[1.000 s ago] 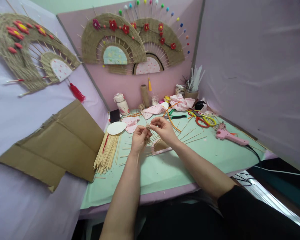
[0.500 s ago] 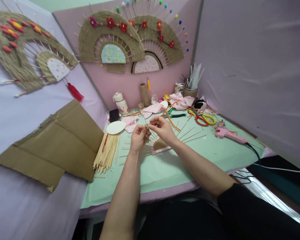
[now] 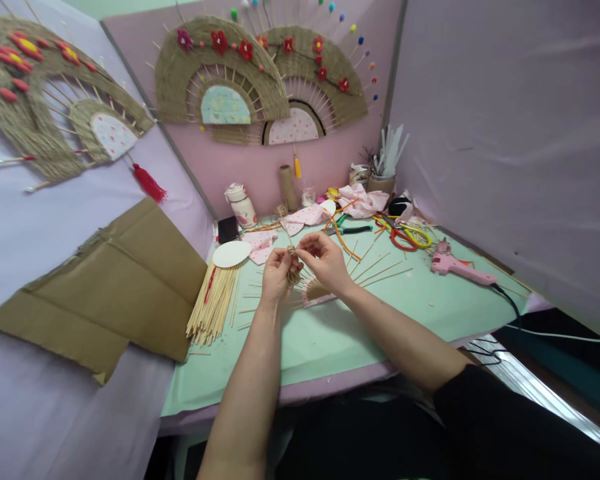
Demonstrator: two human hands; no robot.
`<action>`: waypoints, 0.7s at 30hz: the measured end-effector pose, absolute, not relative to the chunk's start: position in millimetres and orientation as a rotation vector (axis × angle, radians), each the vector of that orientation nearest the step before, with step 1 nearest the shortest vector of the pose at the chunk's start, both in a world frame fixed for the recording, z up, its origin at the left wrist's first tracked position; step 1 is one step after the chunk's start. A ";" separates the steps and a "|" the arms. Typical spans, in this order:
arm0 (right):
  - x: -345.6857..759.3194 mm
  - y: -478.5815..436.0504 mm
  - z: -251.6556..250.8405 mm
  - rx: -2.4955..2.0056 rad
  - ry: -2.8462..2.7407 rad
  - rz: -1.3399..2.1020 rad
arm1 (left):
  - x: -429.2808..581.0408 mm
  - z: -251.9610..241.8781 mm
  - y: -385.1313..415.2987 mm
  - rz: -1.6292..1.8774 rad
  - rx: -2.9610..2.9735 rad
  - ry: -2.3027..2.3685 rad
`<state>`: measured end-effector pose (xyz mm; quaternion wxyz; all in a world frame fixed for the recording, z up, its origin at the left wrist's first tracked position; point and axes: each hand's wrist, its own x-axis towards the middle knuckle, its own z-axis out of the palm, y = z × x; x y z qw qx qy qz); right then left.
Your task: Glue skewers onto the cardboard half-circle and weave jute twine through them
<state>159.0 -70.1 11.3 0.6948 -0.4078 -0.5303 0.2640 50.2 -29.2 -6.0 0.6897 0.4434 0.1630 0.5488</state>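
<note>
Between my hands is a small bundle of brown twine point(image 3: 293, 277), held above the table. My left hand point(image 3: 279, 275) is closed round the bundle. My right hand point(image 3: 324, 259) pinches the twine at the top of the bundle, thumb and index finger together. From there a strand runs back toward a twine ball point(image 3: 281, 211) by the cardboard tube. Just beyond and below my hands lies a half-round fan frame point(image 3: 317, 291) with a pink edge, thin sticks spreading out from it. My hands hide part of its sticks.
Bamboo sticks point(image 3: 213, 303) lie at the left under a white oval card point(image 3: 231, 254), beside a cardboard sheet point(image 3: 105, 287). Pliers point(image 3: 355, 231), scissors point(image 3: 403, 239) and a pink glue gun point(image 3: 463, 270) with its cord are on the right. A bottle point(image 3: 241, 205) stands behind.
My hands stay at the twine with nearly the same grip; the fingers have shifted only slightly. The whole view has moved a little.
</note>
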 end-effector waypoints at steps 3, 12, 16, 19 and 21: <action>158.2 -70.9 11.2 -0.915 -1.195 0.579 | 50.8 -6.1 -29.8 1.210 0.978 0.348; 157.9 -71.7 10.9 -0.967 -1.260 0.502 | 52.8 -6.4 -29.0 1.316 0.988 0.371; 157.0 -73.9 13.9 -0.983 -1.261 0.479 | 53.4 -7.1 -29.3 1.358 0.988 0.401; 156.2 -76.0 15.5 -1.002 -1.269 0.445 | 53.4 -8.8 -29.7 1.364 0.988 0.409; 155.9 -76.9 15.6 -1.010 -1.280 0.408 | 53.4 -9.5 -30.3 1.362 0.982 0.407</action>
